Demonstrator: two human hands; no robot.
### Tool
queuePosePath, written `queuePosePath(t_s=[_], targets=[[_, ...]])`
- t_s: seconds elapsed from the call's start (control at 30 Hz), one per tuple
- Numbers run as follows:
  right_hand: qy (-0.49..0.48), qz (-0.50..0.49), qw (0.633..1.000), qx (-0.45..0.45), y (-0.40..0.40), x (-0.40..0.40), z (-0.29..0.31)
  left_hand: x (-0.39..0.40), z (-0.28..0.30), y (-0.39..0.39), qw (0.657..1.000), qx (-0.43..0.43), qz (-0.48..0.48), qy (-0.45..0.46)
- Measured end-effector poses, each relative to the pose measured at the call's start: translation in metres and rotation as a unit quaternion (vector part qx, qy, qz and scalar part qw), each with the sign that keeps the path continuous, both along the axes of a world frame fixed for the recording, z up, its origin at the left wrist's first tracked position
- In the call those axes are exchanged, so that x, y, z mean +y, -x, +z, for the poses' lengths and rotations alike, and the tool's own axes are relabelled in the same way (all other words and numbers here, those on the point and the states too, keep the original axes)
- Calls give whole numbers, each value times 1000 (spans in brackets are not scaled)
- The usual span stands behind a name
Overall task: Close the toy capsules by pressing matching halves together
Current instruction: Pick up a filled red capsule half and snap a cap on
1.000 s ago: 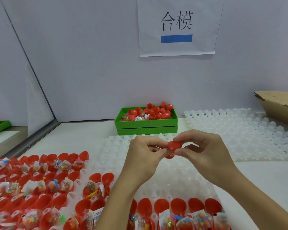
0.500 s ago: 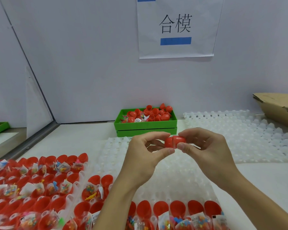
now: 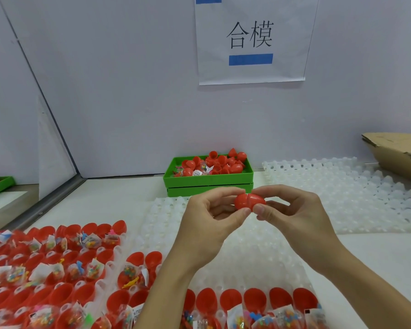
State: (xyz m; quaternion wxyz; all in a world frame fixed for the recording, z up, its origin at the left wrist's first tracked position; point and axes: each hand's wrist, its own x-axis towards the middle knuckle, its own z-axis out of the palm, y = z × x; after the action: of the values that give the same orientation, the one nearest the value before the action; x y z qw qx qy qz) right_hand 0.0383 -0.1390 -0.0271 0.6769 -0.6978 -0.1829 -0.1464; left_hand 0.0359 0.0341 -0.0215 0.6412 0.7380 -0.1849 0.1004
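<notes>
A red toy capsule (image 3: 246,201) lies sideways between both hands, its two halves joined at a visible seam. My left hand (image 3: 209,219) pinches its left half with thumb and forefinger. My right hand (image 3: 292,214) pinches its right half the same way. Below, open red capsule halves (image 3: 254,302) with small bagged toys sit in a white plastic tray (image 3: 259,252). More open halves with toy bags (image 3: 57,255) fill a second tray at the lower left.
A green bin (image 3: 209,180) holding red capsules stands against the back wall. Another white dimpled tray (image 3: 356,193) lies at the right, with a cardboard box (image 3: 399,150) behind it. A paper sign (image 3: 252,39) hangs on the wall.
The two halves have come together into one capsule with a seam. Both hands have risen slightly and turned the capsule sideways.
</notes>
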Motion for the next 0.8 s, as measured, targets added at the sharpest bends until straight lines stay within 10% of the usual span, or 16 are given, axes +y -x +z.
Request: queuePosePath(t_s=[0.8], targets=[[58,-15,997,-54,3,4,-2,-15,-6,0,994,-35,76,-64]])
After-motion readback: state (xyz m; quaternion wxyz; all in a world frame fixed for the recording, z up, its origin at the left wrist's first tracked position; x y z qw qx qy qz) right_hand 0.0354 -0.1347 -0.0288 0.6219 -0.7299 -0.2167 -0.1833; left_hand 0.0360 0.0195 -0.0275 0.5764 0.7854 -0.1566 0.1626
